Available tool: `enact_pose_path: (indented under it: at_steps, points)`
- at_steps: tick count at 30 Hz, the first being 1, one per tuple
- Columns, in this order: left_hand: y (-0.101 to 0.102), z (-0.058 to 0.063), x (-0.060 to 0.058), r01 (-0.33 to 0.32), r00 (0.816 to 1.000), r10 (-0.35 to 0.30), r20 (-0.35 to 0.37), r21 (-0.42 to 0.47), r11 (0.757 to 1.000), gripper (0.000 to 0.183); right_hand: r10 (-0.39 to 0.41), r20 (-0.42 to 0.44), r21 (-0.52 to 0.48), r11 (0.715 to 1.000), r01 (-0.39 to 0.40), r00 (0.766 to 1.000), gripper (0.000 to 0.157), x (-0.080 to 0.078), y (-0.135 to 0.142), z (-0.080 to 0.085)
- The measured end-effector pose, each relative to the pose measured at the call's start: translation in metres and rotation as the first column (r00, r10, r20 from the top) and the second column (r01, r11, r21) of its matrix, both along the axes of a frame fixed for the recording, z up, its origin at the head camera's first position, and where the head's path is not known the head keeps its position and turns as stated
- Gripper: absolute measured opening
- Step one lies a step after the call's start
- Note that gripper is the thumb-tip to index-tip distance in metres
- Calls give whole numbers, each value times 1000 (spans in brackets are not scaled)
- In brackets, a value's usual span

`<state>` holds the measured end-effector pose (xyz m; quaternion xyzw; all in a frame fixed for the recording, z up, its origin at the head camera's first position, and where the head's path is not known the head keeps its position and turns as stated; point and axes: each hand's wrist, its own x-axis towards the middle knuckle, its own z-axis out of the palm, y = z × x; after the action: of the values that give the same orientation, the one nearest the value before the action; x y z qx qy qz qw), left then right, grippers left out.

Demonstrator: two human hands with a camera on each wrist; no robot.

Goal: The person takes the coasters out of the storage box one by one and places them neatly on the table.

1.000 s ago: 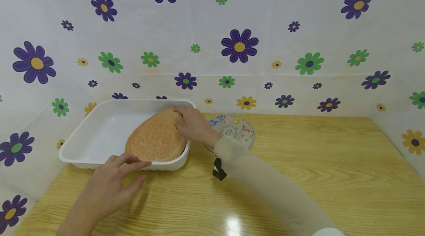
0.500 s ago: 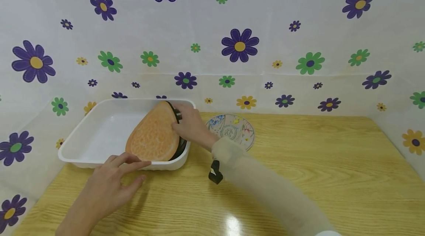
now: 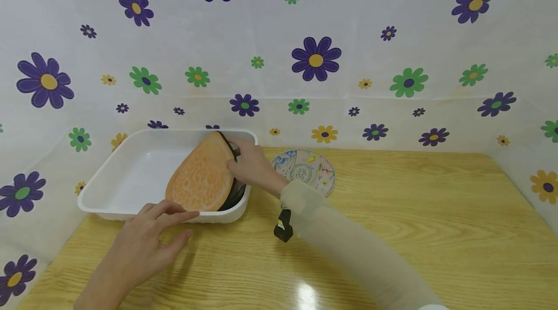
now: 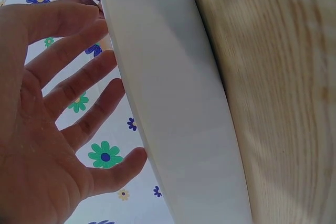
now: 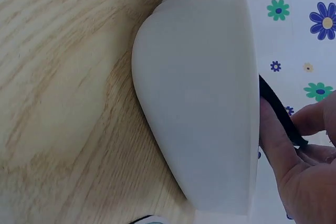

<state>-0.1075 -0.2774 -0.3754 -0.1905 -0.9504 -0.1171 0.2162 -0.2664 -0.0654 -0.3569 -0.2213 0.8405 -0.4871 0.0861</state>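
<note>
A flat, teardrop-shaped orange pad [image 3: 200, 174] with a black edge leans in the right end of a white tray [image 3: 131, 174]. My right hand [image 3: 250, 162] pinches its upper right edge between thumb and fingers, the edge raised. In the right wrist view the black edge [image 5: 281, 111] shows between the thumb and fingers of that hand. Dark, glossy material [image 3: 235, 196] lies under the raised side, mostly hidden. My left hand [image 3: 148, 237] rests its fingertips on the tray's front rim, fingers spread and relaxed; the left wrist view shows them along the wall [image 4: 168, 93].
A round disc with a flower pattern [image 3: 305, 169] lies on the wooden table [image 3: 392, 213] just right of the tray, partly behind my right wrist. A flower-printed cloth [image 3: 279, 29] stands behind and along both sides. A small black object [image 3: 283, 227] hangs at my right cuff.
My right hand has raised the pad's right side and tipped it leftward, baring the dark material beneath. The left hand has stayed on the rim.
</note>
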Motion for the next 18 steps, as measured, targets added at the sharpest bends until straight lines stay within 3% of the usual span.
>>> enact_pose_path:
  at_steps: [9,18]
  points:
    - [0,-1,0,2,1000,-2,-10,0,1000,35,-56,105,-166,983,73,993,58,1,2,-6]
    - [2,2,0,-29,999,29,36,9,1000,31,-83,197,-351,924,149,977,54,-1,5,-15]
